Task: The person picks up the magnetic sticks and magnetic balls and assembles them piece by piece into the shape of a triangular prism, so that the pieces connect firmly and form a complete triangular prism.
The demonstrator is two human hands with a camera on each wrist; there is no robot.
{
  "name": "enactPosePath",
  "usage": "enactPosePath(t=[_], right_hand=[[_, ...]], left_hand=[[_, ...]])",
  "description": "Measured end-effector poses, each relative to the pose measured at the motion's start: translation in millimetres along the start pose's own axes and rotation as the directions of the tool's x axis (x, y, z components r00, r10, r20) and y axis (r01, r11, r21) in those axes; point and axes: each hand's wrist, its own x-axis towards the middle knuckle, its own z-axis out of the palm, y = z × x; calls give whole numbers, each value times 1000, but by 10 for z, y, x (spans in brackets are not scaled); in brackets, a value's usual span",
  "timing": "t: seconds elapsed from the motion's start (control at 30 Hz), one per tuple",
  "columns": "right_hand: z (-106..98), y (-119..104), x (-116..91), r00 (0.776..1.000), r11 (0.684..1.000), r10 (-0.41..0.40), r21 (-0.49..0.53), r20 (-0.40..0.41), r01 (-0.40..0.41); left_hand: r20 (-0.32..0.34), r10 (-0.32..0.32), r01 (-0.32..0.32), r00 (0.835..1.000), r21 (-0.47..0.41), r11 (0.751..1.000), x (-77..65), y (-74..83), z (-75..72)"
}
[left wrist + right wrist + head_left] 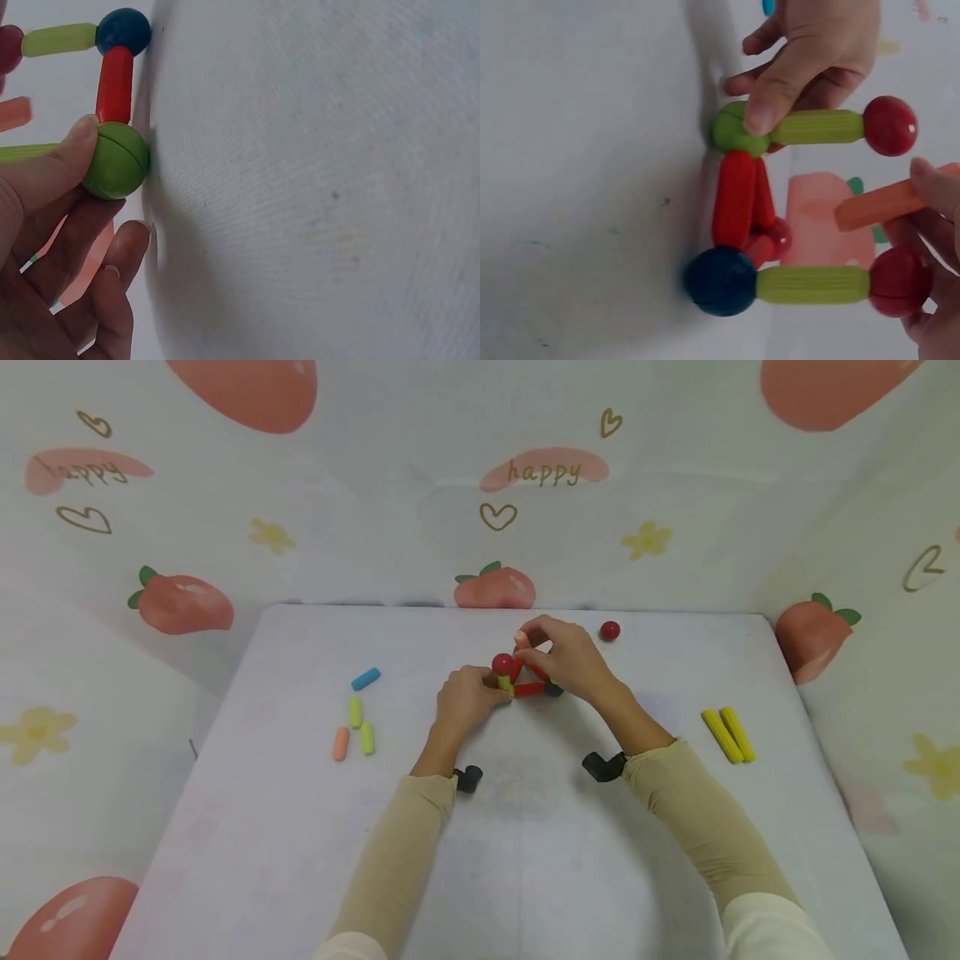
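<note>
Both hands busy on a little ball-and-rod frame

So the left hand (465,700) had its thumb and fingers in a pinch on a green ball (116,166), other fingers loosely bent. The right hand (570,662) was in a narrow pinch too, thumb and finger on an orange rod (881,205). That rod was up off the table (517,860), long axis near upright but tilted, free end aimed down, showing between the frame's two uprights in the right wrist view.

The frame (529,689) sat near the table's far edge: a front red rod (733,202) ran sideways from the green ball to a blue ball (720,281), and two more red rods slanted back. A lime rod stood on each of those balls, topped with a red ball. Can't tell if the right hand touched the nearer top one.

Off left lay a blue rod (366,678), two short lime rods (367,738) and a second orange rod (341,743); off right, two yellow rods (722,735) side by side, plus a loose red ball (610,631) by the far edge
</note>
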Motion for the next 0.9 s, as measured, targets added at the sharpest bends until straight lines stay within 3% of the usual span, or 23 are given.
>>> enactPosePath(t=[0.13, 0.37, 0.63, 0.9], right_hand=[[19, 58, -35, 996, 994, 50, -100, 69, -43], [21, 84, -65, 993, 959, 16, -284, 113, 17], [107, 149, -103, 990, 908, -112, -396, 87, 137], [149, 148, -136, 990, 894, -133, -425, 43, 139]], left_hand=[[13, -11, 12, 1000, -7, 1000, -7, 18, -6], [4, -35, 35, 999, -2, 999, -10, 31, -33], [19, -30, 30, 999, 2, 1000, -1, 23, -19], [2, -29, 29, 1000, 45, 999, -11, 62, -4]])
